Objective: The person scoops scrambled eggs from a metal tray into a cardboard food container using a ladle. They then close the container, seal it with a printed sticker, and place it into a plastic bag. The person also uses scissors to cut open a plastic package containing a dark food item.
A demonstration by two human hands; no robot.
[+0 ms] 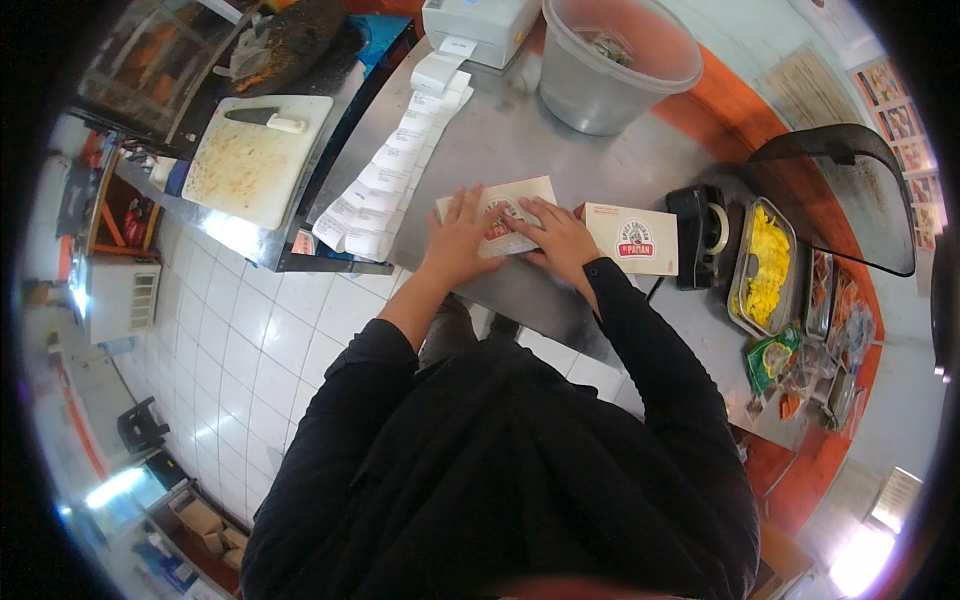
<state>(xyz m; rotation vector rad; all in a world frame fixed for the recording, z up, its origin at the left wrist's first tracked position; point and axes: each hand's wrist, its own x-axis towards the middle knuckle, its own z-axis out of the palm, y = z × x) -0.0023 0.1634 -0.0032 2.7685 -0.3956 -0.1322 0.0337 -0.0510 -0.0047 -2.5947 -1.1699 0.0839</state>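
Observation:
A flat white cardboard box (520, 195) with a red round logo lies on the steel counter (510, 140). My left hand (458, 238) rests flat on its left part, fingers spread. My right hand (560, 240) presses on its right part, fingers bent over the printed face. A second flat white box (632, 238) with the same logo lies just right of my right hand.
A long strip of white printed receipts (395, 170) runs from a white printer (480, 25) down the counter's left edge. A grey plastic bucket (615, 70) stands at the back. A black tape dispenser (698, 235), a metal tray of yellow food (765, 262) and sachets sit right. A cutting board with a knife (255, 155) lies left.

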